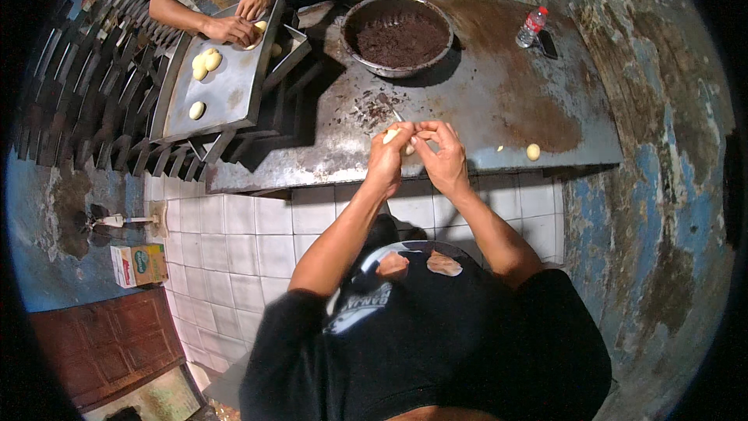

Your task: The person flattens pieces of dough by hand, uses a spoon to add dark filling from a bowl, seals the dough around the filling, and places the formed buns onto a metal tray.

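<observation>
Above the table's near edge, my two hands meet at the fingertips. My left hand (384, 162) is closed around a pale yellow piece of dough (391, 136). My right hand (444, 159) is closed in a pinch against the left fingers; what it grips is hidden. The narrow tip of a light, slim tool (398, 116) pokes out beyond the fingers, and which hand holds it I cannot tell. To the right, a round dough ball (533, 152) lies near the edge beside a small dough scrap (500, 148). Dark crumbs (374, 109) are scattered just beyond my hands.
A large metal bowl (348, 48) of dark crumbly filling stands at the far middle of the metal table (483, 101). A co-worker's hands (234, 30) handle dough over a metal tray (222, 113) at left. A bottle (531, 28) and a phone (548, 44) lie far right.
</observation>
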The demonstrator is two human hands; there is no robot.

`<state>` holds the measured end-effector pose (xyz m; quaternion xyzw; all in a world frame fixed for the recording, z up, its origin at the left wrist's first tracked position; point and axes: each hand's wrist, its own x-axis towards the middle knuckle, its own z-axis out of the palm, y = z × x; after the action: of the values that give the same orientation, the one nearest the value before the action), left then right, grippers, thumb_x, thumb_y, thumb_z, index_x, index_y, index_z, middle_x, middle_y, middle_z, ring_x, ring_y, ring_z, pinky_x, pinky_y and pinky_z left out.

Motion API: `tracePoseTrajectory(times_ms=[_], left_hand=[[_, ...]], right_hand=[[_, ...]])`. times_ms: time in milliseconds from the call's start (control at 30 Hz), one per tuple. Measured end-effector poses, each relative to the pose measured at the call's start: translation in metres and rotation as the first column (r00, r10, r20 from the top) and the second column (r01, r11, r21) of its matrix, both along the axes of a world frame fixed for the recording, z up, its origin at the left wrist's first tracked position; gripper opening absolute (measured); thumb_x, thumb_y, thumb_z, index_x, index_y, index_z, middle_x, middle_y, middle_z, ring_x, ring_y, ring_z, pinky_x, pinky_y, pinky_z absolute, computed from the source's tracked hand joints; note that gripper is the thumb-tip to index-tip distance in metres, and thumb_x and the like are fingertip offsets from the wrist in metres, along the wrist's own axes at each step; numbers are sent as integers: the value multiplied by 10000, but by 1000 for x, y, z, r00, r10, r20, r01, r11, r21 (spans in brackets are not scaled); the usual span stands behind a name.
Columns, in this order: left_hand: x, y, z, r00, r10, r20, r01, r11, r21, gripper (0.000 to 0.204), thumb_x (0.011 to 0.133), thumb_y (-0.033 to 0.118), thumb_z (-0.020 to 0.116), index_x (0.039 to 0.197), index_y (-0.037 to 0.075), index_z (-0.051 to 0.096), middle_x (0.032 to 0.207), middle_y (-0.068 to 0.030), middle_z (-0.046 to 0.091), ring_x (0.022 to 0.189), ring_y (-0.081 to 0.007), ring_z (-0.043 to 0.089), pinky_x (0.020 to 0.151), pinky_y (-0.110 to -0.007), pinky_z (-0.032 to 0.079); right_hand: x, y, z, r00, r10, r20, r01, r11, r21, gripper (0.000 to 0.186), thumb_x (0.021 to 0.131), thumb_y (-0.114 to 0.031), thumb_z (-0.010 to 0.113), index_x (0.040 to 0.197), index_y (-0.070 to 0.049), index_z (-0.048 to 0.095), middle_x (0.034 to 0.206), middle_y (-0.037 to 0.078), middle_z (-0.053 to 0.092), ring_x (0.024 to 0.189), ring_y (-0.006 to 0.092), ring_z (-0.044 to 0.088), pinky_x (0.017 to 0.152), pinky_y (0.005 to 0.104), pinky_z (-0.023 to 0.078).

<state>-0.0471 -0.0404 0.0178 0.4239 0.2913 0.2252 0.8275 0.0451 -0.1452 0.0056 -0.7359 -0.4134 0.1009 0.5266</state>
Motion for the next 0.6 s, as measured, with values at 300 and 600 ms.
tracePoseTrajectory(times_ms=[300, 600], left_hand=[[-39, 3, 26, 937, -228, -264, 348, 643, 682, 435, 950, 219, 691, 1325, 5, 632, 1133, -94, 698, 958, -161, 637, 877, -312, 515], [-114, 32, 53, 970, 64, -234, 121, 706, 698, 622, 1036, 439, 496, 1526, 63, 416, 1325, -212, 632, 1233, -212, 578, 1038, -320, 431]], right_hand=[[9, -13, 58, 880, 385, -280, -408, 913, -27, 615, 895, -19, 695, 1426, 28, 389, 1120, 126, 708, 1053, 206, 674, 936, 374, 523], [-34, 57, 49, 674, 599, -432, -400, 788, 468, 659, 875, 17, 698, 1450, 33, 375, 1037, 79, 716, 996, 138, 664, 862, 307, 543]])
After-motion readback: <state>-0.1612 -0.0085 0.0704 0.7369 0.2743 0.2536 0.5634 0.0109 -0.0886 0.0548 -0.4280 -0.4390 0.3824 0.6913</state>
